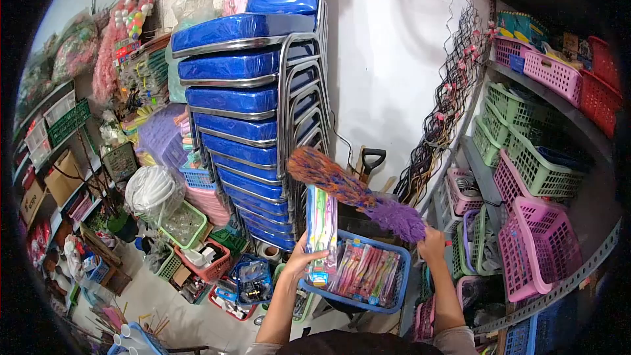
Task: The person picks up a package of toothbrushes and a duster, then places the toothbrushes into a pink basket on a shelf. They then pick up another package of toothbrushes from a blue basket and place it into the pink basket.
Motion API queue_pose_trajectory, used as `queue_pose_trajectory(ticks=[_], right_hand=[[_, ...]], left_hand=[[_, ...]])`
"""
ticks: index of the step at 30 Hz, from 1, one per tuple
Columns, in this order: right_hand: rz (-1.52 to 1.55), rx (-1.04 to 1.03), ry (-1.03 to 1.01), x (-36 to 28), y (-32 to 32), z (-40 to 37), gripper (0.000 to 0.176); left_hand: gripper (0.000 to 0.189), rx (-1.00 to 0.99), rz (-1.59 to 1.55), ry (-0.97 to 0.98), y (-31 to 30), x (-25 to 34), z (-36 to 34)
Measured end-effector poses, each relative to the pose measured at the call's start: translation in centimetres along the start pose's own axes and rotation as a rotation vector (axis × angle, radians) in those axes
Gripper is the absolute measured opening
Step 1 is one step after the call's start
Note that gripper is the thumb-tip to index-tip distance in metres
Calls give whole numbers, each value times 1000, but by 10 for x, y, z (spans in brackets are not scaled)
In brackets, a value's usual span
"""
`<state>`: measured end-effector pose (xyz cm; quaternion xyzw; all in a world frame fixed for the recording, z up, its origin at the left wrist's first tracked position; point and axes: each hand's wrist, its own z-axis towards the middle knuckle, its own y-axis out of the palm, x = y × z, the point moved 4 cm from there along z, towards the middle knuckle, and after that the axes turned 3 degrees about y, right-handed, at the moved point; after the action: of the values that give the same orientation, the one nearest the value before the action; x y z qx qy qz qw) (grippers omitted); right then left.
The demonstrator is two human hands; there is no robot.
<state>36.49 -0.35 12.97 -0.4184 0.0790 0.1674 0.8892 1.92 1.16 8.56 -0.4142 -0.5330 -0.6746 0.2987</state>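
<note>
My left hand (pixel 303 258) is closed round a clear pack of colourful toothbrushes (pixel 322 223), held upright over the left side of a blue basket (pixel 402 289). In that basket stand several packs of toothbrushes (pixel 368 271) in pink, purple and green. To the basket's upper right, my right hand (pixel 430 244) grips the end of a fluffy duster (pixel 355 187), purple near the hand and orange and blue toward its tip. The duster slants up to the left, its tip in front of the stacked chairs.
A tall stack of blue chairs (pixel 230 66) stands behind my left hand. Shelves with green baskets (pixel 542 164) and pink baskets (pixel 536 243) line the right. A red basket (pixel 217 269) and other goods are on the floor at the left. A shovel handle (pixel 373 156) leans by the wall.
</note>
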Motion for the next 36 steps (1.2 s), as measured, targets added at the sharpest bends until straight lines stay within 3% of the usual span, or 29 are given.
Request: queue_pose_trajectory(ticks=[3,5,8,9,10,15,16,17,19,21,23,25,26,27,29,31,32,36], right_hand=[[-39,-97,-12,-2,7,0,46],[-76,-250,-38,4,21,-8,45],[-73,-361,-208,-12,13,-16,42],[-73,-362,-210,-10,16,-19,42],[-61,-364,-253,-7,19,-24,40],[-88,-294,-277,-20,15,-14,32],[-72,-215,-184,-19,14,-7,32],[-57,-136,-91,-16,14,-4,31],[-41,-146,-51,-10,23,-2,31],[-26,-154,-12,-4,28,-6,31],[46,-267,-225,-27,22,-11,31],[34,-267,-330,-26,28,-22,30],[22,-266,-435,-27,30,-27,29],[24,-267,-435,-30,30,-26,29],[-82,-253,-193,-30,27,-17,27],[-52,-203,-79,-26,29,-8,28],[-23,-152,35,-21,30,-5,29],[-22,-218,-14,-14,38,-13,34]], left_hand=[[73,-41,-213,-18,0,-1,-3],[66,-49,-189,0,-14,-10,-2],[43,-84,-516,103,-52,-30,6],[36,42,-809,69,-85,-63,21],[36,42,-810,70,-87,-65,20],[34,-163,-1086,212,-87,-63,14],[38,-106,-654,32,-65,-39,5],[40,-70,-705,-93,-55,-39,3],[43,-309,-816,-85,-22,-9,-7],[45,-203,-805,-99,-37,-23,-3],[47,-99,-792,-111,-42,-26,-1],[51,-216,-896,-177,-23,-5,-10],[47,-152,-731,-25,-14,9,-15],[47,-151,-730,-26,-32,-10,-10],[47,-122,-850,-41,-84,-64,6],[38,66,-646,-103,-51,-33,-4],[38,-3,-642,-122,-49,-36,-3],[41,-57,-681,-121,-55,-42,0]])
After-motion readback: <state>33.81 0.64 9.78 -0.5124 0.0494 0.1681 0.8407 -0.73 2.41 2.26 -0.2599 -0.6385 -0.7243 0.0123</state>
